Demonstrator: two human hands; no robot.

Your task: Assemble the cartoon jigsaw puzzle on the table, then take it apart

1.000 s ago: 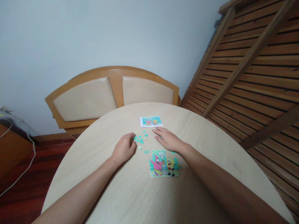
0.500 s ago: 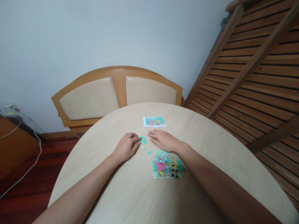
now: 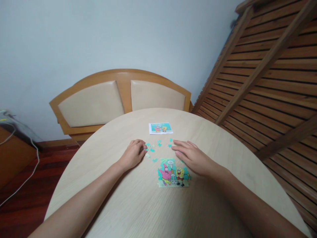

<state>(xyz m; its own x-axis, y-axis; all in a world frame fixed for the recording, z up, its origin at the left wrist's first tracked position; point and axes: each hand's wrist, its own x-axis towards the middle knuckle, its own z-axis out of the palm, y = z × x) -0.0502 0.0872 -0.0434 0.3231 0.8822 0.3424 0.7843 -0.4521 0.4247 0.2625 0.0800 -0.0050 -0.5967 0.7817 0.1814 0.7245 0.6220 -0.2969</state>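
Observation:
A partly assembled jigsaw puzzle (image 3: 170,175) lies flat on the round table, showing a pink starfish, a squid and a yellow sponge character. Beyond it are several loose turquoise puzzle pieces (image 3: 152,150). My left hand (image 3: 132,154) rests left of this group, fingers curled and the thumb close to the index finger at the nearest pieces; whatever lies between those tips is too small to make out. To the right, my right hand (image 3: 194,157) is spread flat and open above the puzzle's upper right corner. Its fingertips are beside a turquoise piece (image 3: 169,145).
A printed reference picture (image 3: 160,128) lies at the far side of the table (image 3: 119,205). Behind the table stands a wooden headboard (image 3: 127,89) with cream panels. A slatted wooden frame (image 3: 262,79) leans on the right, and a white cable (image 3: 37,155) hangs at left.
My right hand has moved right, away from the left hand, uncovering pieces between them. The left hand stays curled by the pieces. The whole view has shifted slightly.

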